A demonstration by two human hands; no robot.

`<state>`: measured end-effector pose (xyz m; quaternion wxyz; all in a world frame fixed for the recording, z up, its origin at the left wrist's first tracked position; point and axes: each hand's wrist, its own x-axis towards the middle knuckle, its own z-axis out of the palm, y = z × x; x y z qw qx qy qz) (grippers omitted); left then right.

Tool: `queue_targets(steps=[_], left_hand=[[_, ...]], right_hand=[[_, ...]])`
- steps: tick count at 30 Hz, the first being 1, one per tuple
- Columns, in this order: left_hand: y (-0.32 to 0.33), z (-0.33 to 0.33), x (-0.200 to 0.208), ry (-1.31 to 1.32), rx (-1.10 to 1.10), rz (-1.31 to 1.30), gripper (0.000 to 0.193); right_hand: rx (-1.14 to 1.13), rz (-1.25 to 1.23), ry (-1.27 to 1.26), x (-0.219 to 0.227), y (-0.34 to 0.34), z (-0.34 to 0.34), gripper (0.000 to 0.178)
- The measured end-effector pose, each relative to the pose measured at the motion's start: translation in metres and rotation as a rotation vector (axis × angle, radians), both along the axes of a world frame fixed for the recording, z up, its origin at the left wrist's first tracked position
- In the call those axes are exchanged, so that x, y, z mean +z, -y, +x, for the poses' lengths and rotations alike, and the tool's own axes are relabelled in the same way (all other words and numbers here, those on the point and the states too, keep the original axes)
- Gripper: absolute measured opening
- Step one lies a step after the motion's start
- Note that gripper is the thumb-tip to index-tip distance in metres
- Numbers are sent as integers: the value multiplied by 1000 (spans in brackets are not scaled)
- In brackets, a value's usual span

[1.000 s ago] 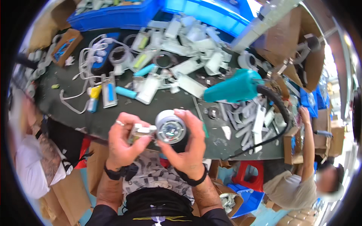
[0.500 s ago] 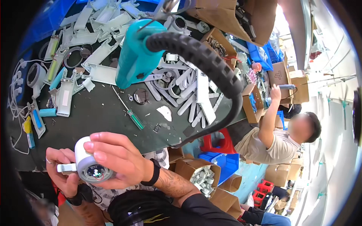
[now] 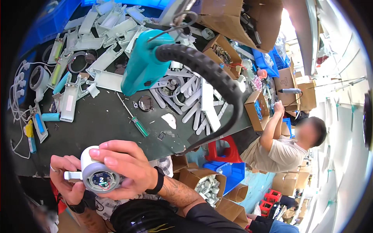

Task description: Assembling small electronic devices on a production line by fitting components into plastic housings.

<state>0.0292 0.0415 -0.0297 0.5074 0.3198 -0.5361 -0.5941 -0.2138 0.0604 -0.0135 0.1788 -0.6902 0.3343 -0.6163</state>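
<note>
Our left hand (image 3: 64, 187) holds a white stem (image 3: 72, 176) | our right hand (image 3: 131, 171) wraps its grey-rimmed round head (image 3: 86, 160) | circuit display (image 3: 101, 181) glows

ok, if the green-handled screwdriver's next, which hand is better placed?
Probably the right hand: it looks nearer the green-handled screwdriver. But it's also gripping the round white device, so the left hand, at the side stem, would have to hold that alone.

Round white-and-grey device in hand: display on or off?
On: segments glow on the dark display inside the round device.
</note>
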Motion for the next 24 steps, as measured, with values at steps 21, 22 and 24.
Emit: queue_targets(steps=[21, 22, 24], left_hand=[[0, 2, -4, 74, 38, -37, 52], [-1, 1, -5, 74, 36, -34, 52], [-1, -3, -6, 158, 128, -74, 51]], right_hand=[[-82, -30, -19, -2, 0, -1, 97], [-83, -27, -19, -3, -1, -1, 97], [-127, -11, -31, -4, -1, 0, 97]])
